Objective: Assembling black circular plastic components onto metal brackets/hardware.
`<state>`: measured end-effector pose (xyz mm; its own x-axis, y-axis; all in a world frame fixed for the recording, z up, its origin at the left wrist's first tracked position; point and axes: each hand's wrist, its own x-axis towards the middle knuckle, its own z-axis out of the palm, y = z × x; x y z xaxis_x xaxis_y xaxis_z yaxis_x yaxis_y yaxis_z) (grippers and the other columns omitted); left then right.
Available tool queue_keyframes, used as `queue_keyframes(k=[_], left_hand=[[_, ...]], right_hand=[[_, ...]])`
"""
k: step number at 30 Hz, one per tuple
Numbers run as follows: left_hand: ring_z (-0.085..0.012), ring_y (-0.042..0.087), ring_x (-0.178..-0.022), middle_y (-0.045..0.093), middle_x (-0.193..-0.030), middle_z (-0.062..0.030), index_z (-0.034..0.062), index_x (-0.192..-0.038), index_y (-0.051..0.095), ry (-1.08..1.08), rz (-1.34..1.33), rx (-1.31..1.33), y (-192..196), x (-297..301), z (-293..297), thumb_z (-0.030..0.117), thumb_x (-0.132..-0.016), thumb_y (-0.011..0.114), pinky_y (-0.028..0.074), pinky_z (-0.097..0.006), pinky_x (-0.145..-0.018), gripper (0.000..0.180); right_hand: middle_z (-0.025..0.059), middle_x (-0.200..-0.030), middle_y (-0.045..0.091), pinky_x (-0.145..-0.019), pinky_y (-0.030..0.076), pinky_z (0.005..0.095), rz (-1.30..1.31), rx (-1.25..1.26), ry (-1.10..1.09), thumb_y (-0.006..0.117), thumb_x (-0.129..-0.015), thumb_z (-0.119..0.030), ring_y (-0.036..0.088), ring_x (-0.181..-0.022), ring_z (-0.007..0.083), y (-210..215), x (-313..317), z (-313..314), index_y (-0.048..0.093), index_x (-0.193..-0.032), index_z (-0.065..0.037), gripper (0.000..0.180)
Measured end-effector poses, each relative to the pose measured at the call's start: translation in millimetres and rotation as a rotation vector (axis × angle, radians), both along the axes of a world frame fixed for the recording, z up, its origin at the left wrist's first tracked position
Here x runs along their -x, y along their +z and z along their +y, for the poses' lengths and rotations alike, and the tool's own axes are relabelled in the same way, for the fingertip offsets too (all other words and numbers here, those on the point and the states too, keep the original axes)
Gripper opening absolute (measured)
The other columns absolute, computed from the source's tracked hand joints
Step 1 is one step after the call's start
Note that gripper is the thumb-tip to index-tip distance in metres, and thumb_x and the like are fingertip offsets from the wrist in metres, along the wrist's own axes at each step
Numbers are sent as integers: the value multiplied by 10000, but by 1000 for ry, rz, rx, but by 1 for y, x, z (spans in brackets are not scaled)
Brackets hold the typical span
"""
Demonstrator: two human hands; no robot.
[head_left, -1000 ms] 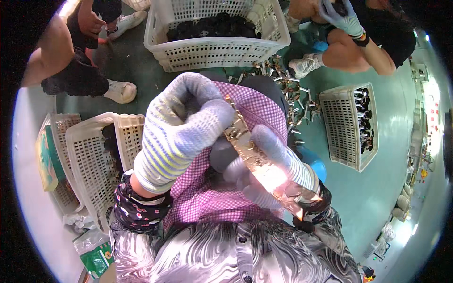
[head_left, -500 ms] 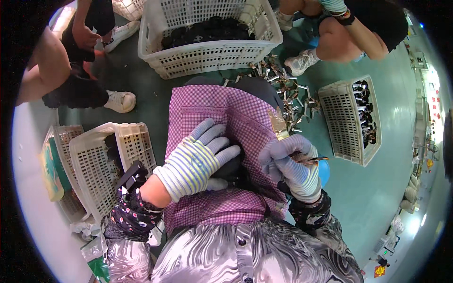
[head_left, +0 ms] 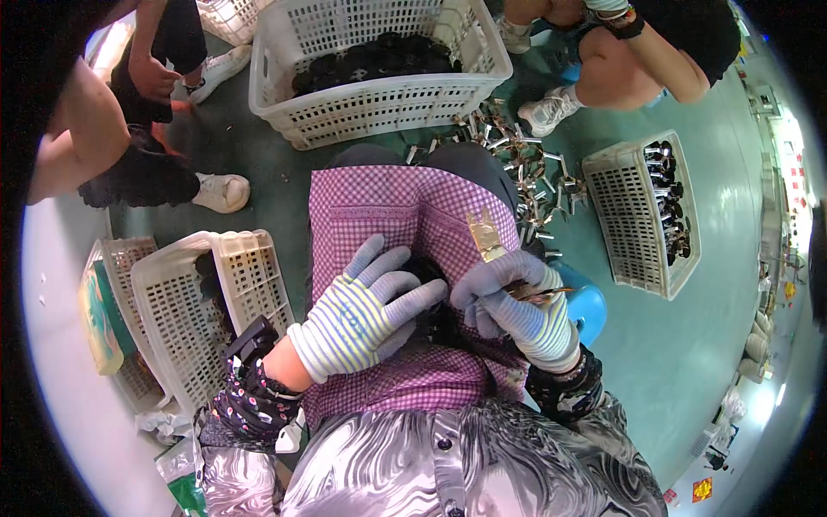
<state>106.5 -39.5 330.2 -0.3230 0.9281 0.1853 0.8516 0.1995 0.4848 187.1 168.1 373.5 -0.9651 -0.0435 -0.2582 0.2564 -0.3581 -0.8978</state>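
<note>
Strip (head_left: 484, 236), gold, juts ahead of the right hand (head_left: 519, 303), whose fingers pinch it; gripping off its edges (they look thin) should steady it. The left hand (head_left: 351, 323) has fingers spread near a black part (head_left: 424, 269). Room lies ahead over the apron (head_left: 370, 191); the stool (head_left: 588, 302) crowds right.

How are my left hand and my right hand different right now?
Your left hand has its fingers stretched out and slightly spread; your right hand has its fingers curled. Your right hand grips a shiny golden strip, while your left hand lies over something dark; whether it grips that is hidden. Both wear pale striped gloves.
</note>
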Motion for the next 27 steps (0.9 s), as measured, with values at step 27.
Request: queue_keyframes(k=[27], left_hand=[[-269, 549, -1020, 550, -1093, -166, 46, -1167, 512, 539, -1683, -766, 27, -13, 7, 648, -737, 567, 442, -393, -897, 742]], right_hand=[[88, -980, 601, -558, 408, 193, 126, 323, 143, 668, -796, -395, 502, -630, 74, 11, -6, -10, 560, -1004, -17, 445]])
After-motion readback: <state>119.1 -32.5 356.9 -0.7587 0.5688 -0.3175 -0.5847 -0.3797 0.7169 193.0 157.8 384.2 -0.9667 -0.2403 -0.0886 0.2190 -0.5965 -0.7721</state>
